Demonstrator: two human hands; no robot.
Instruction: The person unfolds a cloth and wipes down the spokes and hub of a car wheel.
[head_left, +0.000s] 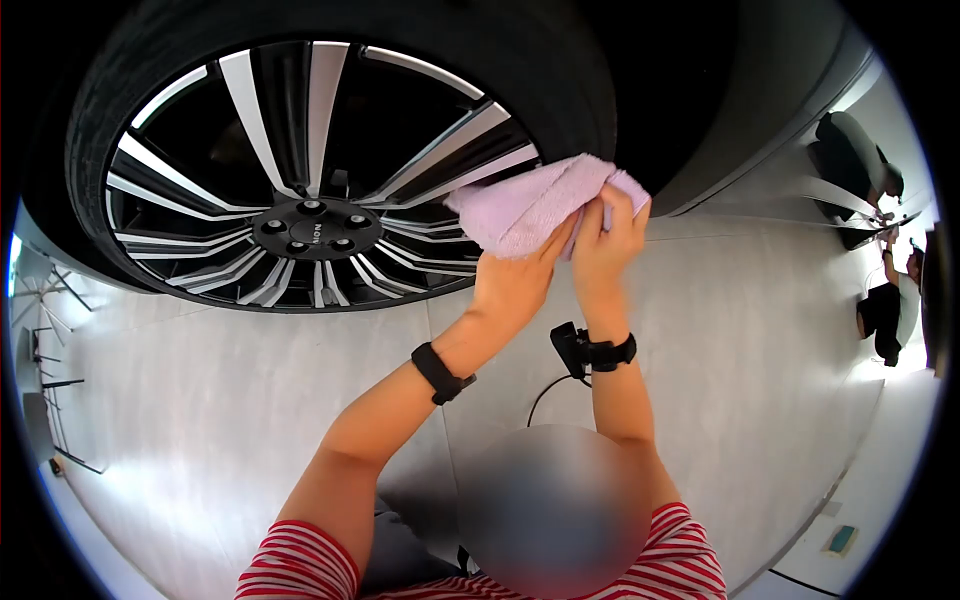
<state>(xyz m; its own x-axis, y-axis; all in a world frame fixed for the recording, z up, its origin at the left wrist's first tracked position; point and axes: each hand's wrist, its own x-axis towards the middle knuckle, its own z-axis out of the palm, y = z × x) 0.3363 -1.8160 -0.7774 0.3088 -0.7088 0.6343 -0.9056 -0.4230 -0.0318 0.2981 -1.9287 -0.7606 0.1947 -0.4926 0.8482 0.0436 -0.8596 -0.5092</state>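
Observation:
A pale pink, fluffy cloth [535, 205] lies bunched against the right side of a car wheel, over the tyre [565, 95] and the edge of the rim. My left hand [515, 285] reaches up under the cloth's lower edge, its fingers partly covered by the fabric. Beside it, my right hand [605, 240] grips the right end of the cloth with bent fingers. The wheel rim [325, 130] has black and silver spokes and a dark hub cap [318, 228] ringed by several bolts.
Dark car bodywork [740, 130] curves above and to the right of the wheel. A grey tiled floor [730, 330] spreads below. Chairs or stands [50, 300] line the left edge. A person in dark trousers [885, 320] is at the far right, mirrored in the bodywork.

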